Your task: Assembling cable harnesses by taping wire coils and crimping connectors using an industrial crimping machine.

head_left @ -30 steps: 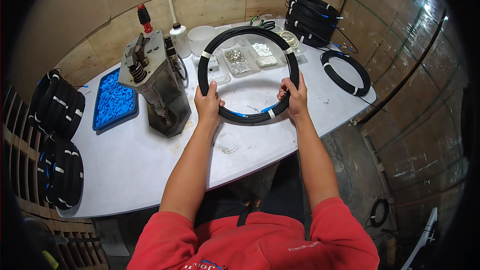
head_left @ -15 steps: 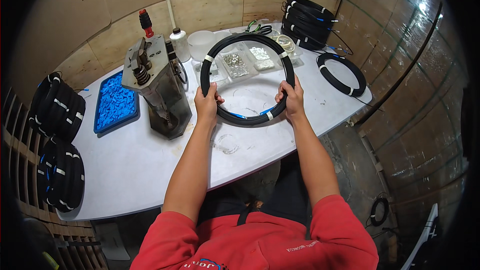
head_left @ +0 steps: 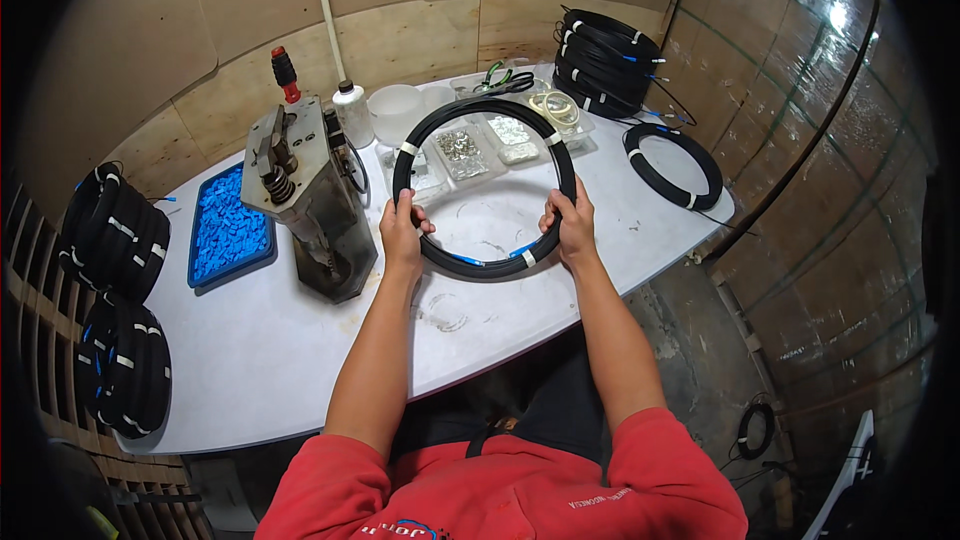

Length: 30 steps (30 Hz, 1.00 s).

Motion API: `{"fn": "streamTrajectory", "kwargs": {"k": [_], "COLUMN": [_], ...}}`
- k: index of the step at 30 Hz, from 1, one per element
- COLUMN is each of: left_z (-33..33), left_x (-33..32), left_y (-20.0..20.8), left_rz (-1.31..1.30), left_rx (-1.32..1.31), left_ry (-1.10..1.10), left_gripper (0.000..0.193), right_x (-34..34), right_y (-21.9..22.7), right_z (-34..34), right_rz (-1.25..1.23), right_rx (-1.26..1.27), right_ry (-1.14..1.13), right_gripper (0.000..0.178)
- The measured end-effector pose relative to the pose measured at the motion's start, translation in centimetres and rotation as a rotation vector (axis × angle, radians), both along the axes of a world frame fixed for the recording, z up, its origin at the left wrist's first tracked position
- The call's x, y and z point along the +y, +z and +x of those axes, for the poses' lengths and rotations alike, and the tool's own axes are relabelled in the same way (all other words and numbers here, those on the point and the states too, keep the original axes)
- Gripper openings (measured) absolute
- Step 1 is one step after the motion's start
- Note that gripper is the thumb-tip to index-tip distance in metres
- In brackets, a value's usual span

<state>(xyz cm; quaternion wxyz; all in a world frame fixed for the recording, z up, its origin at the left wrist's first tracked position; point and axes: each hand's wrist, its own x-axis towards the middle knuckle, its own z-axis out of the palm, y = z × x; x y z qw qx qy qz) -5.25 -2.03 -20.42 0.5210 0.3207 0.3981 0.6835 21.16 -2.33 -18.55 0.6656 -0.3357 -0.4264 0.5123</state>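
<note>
A coil of black cable is held up in front of me over the near part of the table. White tape bands wrap it in several places, and blue connectors show along its lower edge. My left hand is closed around the coil's left side. On the opposite side, my right hand grips it the same way. Behind the ring stand clear trays, one holding small metal parts and another white pieces.
A metal press stands left of the coil, beside a blue tray of small blue parts. Stacked cable coils sit at the back right, near a single flat coil. More coils line the left edge. A white bottle stands behind.
The whole view has shifted, so the table and its things appear lower and a little to the left. Both hands still hold the coil, which sits slightly lower in the picture.
</note>
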Motion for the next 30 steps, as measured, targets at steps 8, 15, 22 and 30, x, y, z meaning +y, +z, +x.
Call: {"fn": "streamTrajectory", "kwargs": {"k": [8,15,22,30], "left_z": [-0.4,-0.5,-0.8,-1.0], "left_x": [-0.6,-0.6,0.0,-0.5], "left_y": [-0.2,-0.1,-0.6,-0.6], "left_rz": [-0.03,-0.075,-0.06,-0.071], "left_rx": [-0.234,-0.243,-0.267,-0.197], "left_ry": [-0.111,-0.134,-0.145,-0.162], "left_gripper": [0.041,0.042,0.039,0.042], "right_x": [0.5,1.2,1.3,0.5], "right_y": [-0.7,-1.5,-1.8,-1.9], "right_z": [0.2,0.6,0.7,0.7], "right_rz": [-0.088,-0.168,-0.17,-0.146], "right_rx": [0.017,0.02,0.053,0.06], "right_ry": [-0.003,-0.021,-0.016,-0.014], "right_gripper": [0.023,0.028,0.035,0.03]}}
